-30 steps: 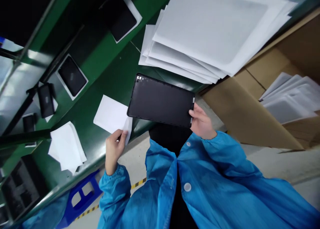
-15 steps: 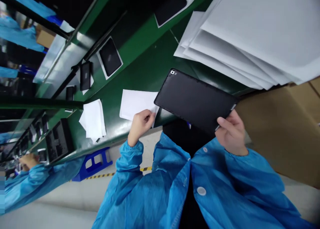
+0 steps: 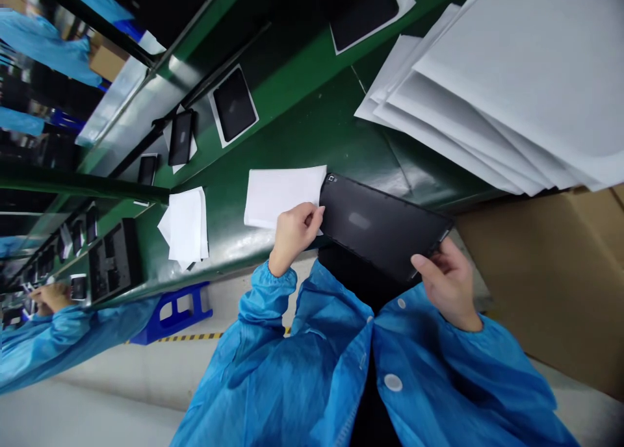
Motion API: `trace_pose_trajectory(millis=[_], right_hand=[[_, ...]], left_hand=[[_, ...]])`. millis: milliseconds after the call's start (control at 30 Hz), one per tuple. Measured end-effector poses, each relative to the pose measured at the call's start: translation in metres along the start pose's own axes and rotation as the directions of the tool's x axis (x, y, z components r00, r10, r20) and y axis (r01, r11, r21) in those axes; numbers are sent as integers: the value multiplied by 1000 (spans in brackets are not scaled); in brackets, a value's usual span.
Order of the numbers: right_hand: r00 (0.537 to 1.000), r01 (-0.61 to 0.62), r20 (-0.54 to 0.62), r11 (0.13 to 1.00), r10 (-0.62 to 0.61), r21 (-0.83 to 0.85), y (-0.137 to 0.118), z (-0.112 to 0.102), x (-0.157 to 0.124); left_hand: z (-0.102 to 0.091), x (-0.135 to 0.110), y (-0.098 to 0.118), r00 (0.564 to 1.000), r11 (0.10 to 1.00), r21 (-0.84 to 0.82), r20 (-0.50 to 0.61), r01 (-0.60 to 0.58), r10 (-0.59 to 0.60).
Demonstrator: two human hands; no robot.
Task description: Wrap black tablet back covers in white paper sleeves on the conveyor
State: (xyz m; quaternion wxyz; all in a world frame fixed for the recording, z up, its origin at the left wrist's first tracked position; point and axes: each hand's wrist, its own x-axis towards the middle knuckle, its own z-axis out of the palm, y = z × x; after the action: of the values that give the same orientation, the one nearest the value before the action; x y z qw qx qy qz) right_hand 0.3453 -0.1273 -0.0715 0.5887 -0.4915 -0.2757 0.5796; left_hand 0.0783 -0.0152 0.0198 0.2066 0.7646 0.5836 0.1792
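Note:
My right hand [image 3: 451, 281] pinches the right end of a black tablet back cover [image 3: 390, 223], thumb on top. The cover is tilted, with a camera hole in its far left corner. Its left end meets the right edge of a white sleeve [image 3: 277, 193] lying on the green bench. My left hand [image 3: 297, 232] is closed at that edge of the sleeve, fingertips pinched together; the sleeve's corner is partly hidden behind them. Whether the cover's end sits inside the sleeve or only against it, I cannot tell.
A stack of large white sleeves [image 3: 487, 102] lies at the right, above a cardboard box [image 3: 536, 291]. Smaller white sleeves [image 3: 185, 223] lie at the left. Black devices on white sleeves [image 3: 234, 106] line the raised ledge. A co-worker's hand [image 3: 53, 296] and a blue stool [image 3: 180, 314] are at far left.
My right hand has lowered the tablet back cover, and its left end has come down to the sleeve's edge. My left hand stays pinched there. The view has shifted slightly.

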Motion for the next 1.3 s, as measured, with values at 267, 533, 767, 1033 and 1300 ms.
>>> trace_pose_trajectory(millis=[267, 533, 767, 1033, 1300], right_hand=[[978, -16, 207, 999, 24, -39, -4, 40, 7], [955, 19, 298, 999, -4, -47, 10, 50, 13], [990, 23, 136, 983, -48, 180, 9, 56, 11], [994, -103, -4, 947, 110, 304, 6, 54, 12], [962, -263, 141, 928, 233, 263, 5, 56, 14]], left_hand=[[5, -11, 40, 882, 908, 27, 254, -418, 398], [15, -11, 59, 775, 841, -156, 328, -519, 539], [5, 19, 63, 648, 727, -336, 329, -599, 686], [-43, 201, 19, 868, 849, 184, 87, -496, 489], [6, 382, 50, 903, 652, 638, 383, -410, 194]])
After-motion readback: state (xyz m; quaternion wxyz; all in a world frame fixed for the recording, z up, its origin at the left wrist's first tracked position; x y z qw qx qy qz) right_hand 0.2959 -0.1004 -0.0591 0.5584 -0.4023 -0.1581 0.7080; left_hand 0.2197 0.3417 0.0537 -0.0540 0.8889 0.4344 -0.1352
